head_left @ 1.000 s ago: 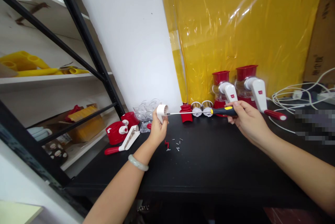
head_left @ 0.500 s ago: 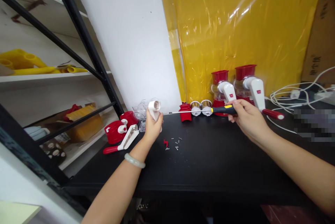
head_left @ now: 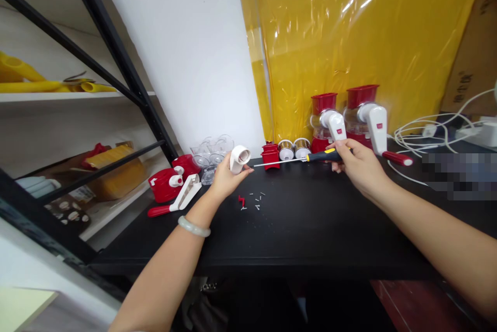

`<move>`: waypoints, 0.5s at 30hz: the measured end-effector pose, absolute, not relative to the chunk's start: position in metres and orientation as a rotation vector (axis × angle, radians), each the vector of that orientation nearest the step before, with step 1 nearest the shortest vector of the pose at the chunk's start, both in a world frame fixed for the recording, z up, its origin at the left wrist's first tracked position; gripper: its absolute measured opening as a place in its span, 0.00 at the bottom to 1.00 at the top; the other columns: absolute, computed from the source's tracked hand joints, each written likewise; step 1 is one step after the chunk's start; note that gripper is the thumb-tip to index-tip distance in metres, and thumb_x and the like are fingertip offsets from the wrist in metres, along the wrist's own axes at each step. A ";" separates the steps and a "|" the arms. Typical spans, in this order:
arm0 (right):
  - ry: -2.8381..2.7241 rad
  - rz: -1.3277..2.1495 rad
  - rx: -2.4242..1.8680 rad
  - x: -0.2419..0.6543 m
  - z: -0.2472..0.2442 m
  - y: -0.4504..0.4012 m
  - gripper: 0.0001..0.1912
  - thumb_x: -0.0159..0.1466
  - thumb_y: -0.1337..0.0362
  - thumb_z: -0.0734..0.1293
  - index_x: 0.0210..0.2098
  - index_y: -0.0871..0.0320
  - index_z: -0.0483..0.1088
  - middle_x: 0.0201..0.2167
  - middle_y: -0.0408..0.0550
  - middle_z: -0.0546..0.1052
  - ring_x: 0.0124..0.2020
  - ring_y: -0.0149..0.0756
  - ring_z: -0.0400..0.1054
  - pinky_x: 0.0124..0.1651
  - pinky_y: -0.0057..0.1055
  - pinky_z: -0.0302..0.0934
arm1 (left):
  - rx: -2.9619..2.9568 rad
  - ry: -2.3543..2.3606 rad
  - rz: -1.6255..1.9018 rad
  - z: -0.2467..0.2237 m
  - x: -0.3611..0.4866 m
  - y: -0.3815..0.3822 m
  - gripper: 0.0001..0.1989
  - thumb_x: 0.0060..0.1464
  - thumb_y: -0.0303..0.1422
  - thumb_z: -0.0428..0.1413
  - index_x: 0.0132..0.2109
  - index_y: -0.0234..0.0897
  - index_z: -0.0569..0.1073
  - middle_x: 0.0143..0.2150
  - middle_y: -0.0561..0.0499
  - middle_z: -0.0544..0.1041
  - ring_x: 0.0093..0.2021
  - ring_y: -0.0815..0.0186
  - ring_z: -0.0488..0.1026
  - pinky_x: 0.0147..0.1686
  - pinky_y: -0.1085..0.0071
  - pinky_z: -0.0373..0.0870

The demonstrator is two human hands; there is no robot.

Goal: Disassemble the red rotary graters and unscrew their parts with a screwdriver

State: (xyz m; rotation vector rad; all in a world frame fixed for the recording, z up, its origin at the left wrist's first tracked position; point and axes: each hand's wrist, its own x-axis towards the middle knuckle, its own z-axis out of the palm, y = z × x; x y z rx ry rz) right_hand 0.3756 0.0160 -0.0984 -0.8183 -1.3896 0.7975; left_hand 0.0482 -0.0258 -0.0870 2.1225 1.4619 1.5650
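Closed round a white plastic part [head_left: 238,160] with a round open end, my left hand [head_left: 227,179] is raised over the black table. My right hand [head_left: 351,158] grips a screwdriver [head_left: 324,156] by its black and yellow handle. The long shaft points left, its tip close to the fingers of my left hand; whether they touch is unclear. Below lie several small screws [head_left: 258,200] and a small red piece [head_left: 241,201]. A white crank arm with a red handle [head_left: 159,211] rests at the left, beside red bases [head_left: 165,185].
Two red and white graters [head_left: 324,119] stand at the back right, near metal drums [head_left: 294,149] and red parts [head_left: 271,156]. Clear plastic pieces [head_left: 212,153] sit at the back left. White cables [head_left: 415,138] lie right. A shelf rack [head_left: 135,88] borders the left.
The white part has tilted, its open end now turned more to the right. The screwdriver's shaft now slopes slightly down to the left. The camera view has shifted a little.
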 end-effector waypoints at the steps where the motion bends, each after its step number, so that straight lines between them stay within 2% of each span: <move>1: -1.387 0.793 -0.825 0.376 -0.099 0.017 0.20 0.61 0.44 0.64 0.34 0.55 0.70 0.16 0.41 0.69 0.17 0.30 0.63 0.21 0.27 0.59 | 2.131 1.465 1.543 -0.086 0.047 -0.026 0.26 0.44 0.36 0.65 0.50 0.34 0.68 0.31 0.49 0.78 0.32 0.64 0.75 0.36 0.67 0.71; 5: -1.400 0.706 -0.929 0.382 -0.099 0.021 0.19 0.62 0.44 0.63 0.32 0.54 0.69 0.14 0.41 0.69 0.16 0.32 0.64 0.21 0.29 0.58 | 2.225 1.435 1.211 -0.080 0.040 -0.029 0.22 0.45 0.35 0.65 0.47 0.35 0.70 0.31 0.49 0.78 0.32 0.62 0.76 0.36 0.66 0.72; 10: -1.564 0.468 -1.138 0.385 -0.097 0.020 0.16 0.64 0.50 0.61 0.30 0.54 0.69 0.14 0.42 0.71 0.17 0.35 0.66 0.25 0.31 0.58 | 2.305 1.421 0.748 -0.081 0.035 -0.032 0.17 0.44 0.33 0.64 0.44 0.38 0.73 0.33 0.50 0.79 0.33 0.61 0.77 0.32 0.67 0.72; 15: -1.609 0.398 -1.241 0.384 -0.098 0.021 0.14 0.65 0.54 0.59 0.32 0.56 0.69 0.15 0.42 0.71 0.19 0.36 0.68 0.28 0.31 0.58 | 2.297 1.436 0.608 -0.080 0.036 -0.033 0.21 0.44 0.40 0.65 0.45 0.38 0.72 0.35 0.51 0.77 0.34 0.63 0.74 0.32 0.69 0.70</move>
